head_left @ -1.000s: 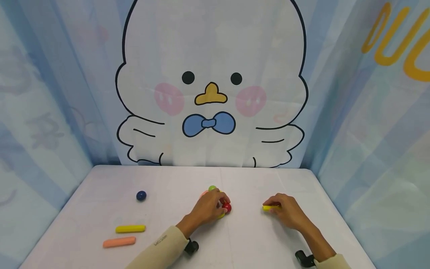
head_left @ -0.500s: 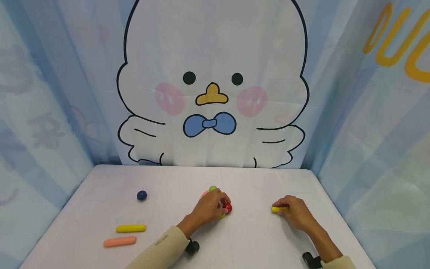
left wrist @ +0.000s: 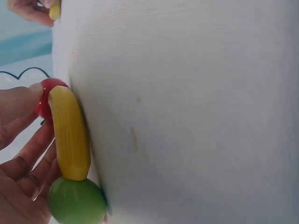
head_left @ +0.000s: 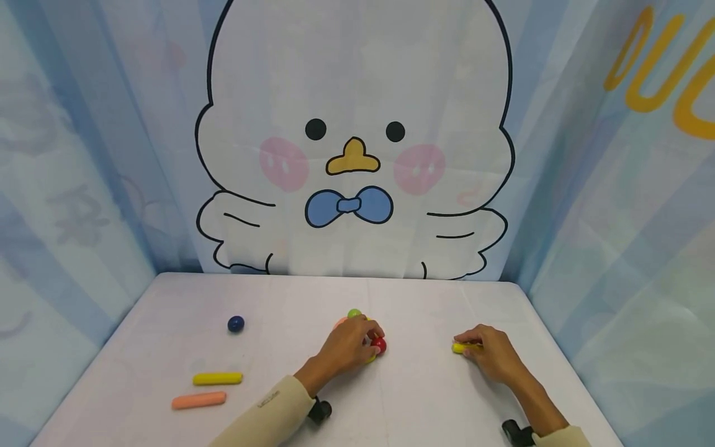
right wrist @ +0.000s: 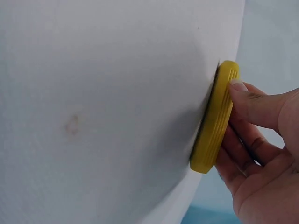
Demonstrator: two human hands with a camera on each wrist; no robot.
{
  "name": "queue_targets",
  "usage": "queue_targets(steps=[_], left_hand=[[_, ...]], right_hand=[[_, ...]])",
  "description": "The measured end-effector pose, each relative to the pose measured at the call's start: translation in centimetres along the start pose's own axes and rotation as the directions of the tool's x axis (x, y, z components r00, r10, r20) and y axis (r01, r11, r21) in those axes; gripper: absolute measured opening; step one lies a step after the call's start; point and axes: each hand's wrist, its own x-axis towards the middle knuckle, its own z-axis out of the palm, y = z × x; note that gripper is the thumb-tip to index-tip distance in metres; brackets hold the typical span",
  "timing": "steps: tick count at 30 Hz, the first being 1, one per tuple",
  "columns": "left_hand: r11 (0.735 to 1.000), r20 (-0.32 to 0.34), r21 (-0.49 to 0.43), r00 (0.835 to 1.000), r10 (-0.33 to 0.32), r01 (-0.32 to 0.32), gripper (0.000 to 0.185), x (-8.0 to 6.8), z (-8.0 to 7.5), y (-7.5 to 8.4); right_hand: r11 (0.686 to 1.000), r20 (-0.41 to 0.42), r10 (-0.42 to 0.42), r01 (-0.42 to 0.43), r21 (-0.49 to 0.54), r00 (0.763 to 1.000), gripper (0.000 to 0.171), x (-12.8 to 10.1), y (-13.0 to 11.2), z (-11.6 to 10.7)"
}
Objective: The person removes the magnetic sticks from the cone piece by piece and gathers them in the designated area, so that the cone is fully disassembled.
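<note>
My left hand [head_left: 347, 343] pinches a glossy red ball [left wrist: 45, 105] between thumb and fingers at the table's middle. In the left wrist view a curved, ridged yellow stick [left wrist: 71, 135] runs from that ball to a green ball [left wrist: 77, 201]. Past the left knuckles, a light green ball [head_left: 354, 313] and an orange piece [head_left: 339, 322] peek out; the hand hides the rest of this group. Well to the right, my right hand [head_left: 491, 355] holds another ridged yellow stick [right wrist: 215, 121] by thumb and fingers, its long side close against the tabletop.
On the left of the white table [head_left: 413, 397] lie a yellow stick [head_left: 218, 379] and an orange stick [head_left: 198, 401], roughly parallel. A dark blue ball [head_left: 236, 324] sits farther back. A printed curtain [head_left: 357, 248] stands behind the table's far edge.
My right hand has shifted a little to the right with its yellow stick, then stayed nearly still. The left hand and the red ball keep their place.
</note>
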Motion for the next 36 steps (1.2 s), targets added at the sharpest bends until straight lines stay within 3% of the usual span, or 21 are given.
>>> queue_targets(steps=[9,14,19,27,36], left_hand=[[0.999,-0.039,0.033,0.999,0.010,-0.009,0.024,-1.0,-2.3,-0.4],[0.999,-0.058,0.043,0.998,-0.006,0.009,0.025,-1.4,-3.7,-1.2],[0.999,-0.032,0.028,0.999,-0.037,0.038,0.020,-2.0,-4.5,-2.3],[0.999,0.008,0.030,0.999,-0.031,0.031,0.018,-2.6,-4.6,-3.5],[0.999,0.057,0.022,0.998,-0.030,0.029,0.021,-3.0,-4.1,-3.5]], right_hand=[[0.994,-0.114,-0.109,0.110,0.005,0.987,0.030,-0.2,-1.2,-0.2],[0.994,-0.132,-0.100,0.105,0.028,0.986,0.031,-0.2,-2.6,0.0],[0.992,-0.135,-0.109,0.116,0.044,0.985,0.032,-0.1,-4.3,0.4],[0.989,-0.108,-0.106,0.116,0.088,0.988,0.032,0.3,-7.2,1.3],[0.983,-0.059,-0.096,0.104,0.151,0.994,0.033,0.4,-10.2,3.2]])
